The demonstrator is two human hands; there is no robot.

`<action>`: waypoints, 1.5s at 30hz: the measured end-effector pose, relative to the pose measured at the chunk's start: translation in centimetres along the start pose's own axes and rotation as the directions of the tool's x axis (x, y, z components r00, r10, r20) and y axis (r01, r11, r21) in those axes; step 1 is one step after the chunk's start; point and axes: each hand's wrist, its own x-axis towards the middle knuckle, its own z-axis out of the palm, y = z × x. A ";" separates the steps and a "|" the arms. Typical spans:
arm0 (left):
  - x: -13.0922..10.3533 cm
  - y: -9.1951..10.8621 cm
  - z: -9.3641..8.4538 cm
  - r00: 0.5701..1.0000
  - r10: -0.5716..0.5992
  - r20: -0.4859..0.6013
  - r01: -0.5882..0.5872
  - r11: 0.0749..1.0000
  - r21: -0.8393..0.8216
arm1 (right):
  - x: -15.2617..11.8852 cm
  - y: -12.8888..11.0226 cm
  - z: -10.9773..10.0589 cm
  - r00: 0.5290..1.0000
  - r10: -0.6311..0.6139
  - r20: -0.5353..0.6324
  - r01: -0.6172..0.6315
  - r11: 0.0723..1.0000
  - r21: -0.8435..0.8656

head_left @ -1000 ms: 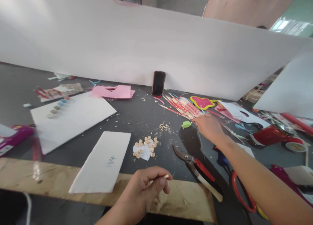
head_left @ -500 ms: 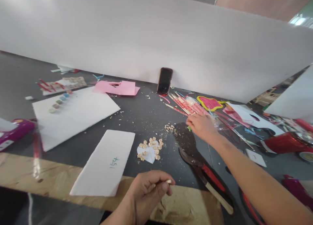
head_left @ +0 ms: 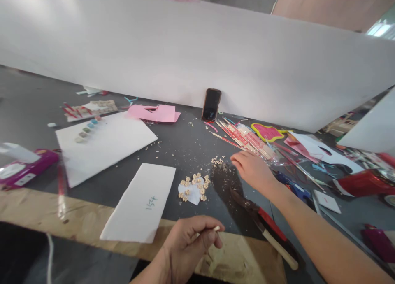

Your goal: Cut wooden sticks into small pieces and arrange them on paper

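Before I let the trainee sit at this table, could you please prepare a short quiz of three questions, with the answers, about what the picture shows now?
1. Which hand pinches the short pale stick? A left; B right; C neither.
2. True or false: the phone is propped up in front of the white board.
3. Fill in: the cutters have one red grip and one ____ grip.

Key:
1. A, the left hand.
2. True.
3. Cream.

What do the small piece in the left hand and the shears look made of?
Small piece: probably bare wood, matte, judging by its pale colour. Shears: likely metal blades, dark and dull; the smooth red and cream handle covers suggest plastic.
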 end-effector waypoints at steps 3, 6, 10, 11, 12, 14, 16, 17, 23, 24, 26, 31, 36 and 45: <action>0.2 0.3 0.3 0.999 -0.037 -0.014 0.036 0.996 -0.085 | -4.4 -0.1 -0.9 1.000 0.017 0.012 -0.018 0.999 0.045; 0.5 0.6 0.5 0.998 -0.049 -0.027 0.045 0.992 -0.114 | -9.4 -0.7 -0.7 0.999 0.033 0.037 -0.036 0.997 0.071; 0.7 0.6 0.6 0.999 0.001 -0.035 -0.003 0.998 -0.069 | -14.6 -1.8 1.0 0.992 0.129 -0.014 -0.127 0.987 0.101; 0.7 0.5 0.7 0.999 0.021 -0.035 -0.023 0.998 -0.052 | -15.3 -2.1 1.4 0.988 0.151 -0.028 -0.148 0.984 0.099; 0.7 0.4 0.8 0.999 0.039 -0.034 -0.041 0.999 -0.036 | -15.9 -2.3 1.8 0.984 0.172 -0.038 -0.168 0.981 0.098; 0.8 0.3 1.0 0.997 0.066 -0.033 -0.066 0.998 -0.009 | -16.4 -2.6 2.5 0.979 0.198 -0.045 -0.192 0.975 0.115; 0.9 0.2 1.4 0.997 0.070 -0.036 -0.069 0.997 0.016 | -16.4 -2.7 2.8 0.976 0.214 -0.044 -0.204 0.965 0.165; 0.9 0.2 1.5 0.997 0.069 -0.039 -0.068 0.997 0.024 | -16.4 -2.6 2.9 0.974 0.222 -0.041 -0.210 0.956 0.205; 0.9 0.4 1.7 0.996 0.039 -0.084 -0.040 0.999 -0.012 | -16.6 -1.7 1.5 0.902 0.431 0.034 -0.349 0.679 0.645; 0.9 0.4 1.7 0.995 0.036 -0.090 -0.038 0.999 -0.023 | -16.7 -1.7 1.2 0.885 0.452 0.110 -0.377 0.558 0.740; 1.0 0.4 1.7 0.995 0.039 -0.095 -0.042 0.998 -0.039 | -17.0 -2.3 0.7 0.851 0.436 0.293 -0.422 0.236 0.875; 1.4 0.3 1.7 0.994 0.068 -0.089 -0.072 0.997 -0.035 | -17.5 -5.0 -0.1 0.751 0.302 0.587 -0.437 -0.439 0.785; 1.6 0.5 1.8 0.994 0.073 -0.086 -0.078 0.996 -0.048 | -17.7 -6.1 -0.1 0.744 0.180 0.644 -0.398 -0.654 0.643; 1.5 0.7 1.8 0.987 0.106 -0.124 -0.118 0.988 -0.099 | -17.8 -6.4 -1.5 0.816 0.218 0.535 -0.427 -0.397 0.813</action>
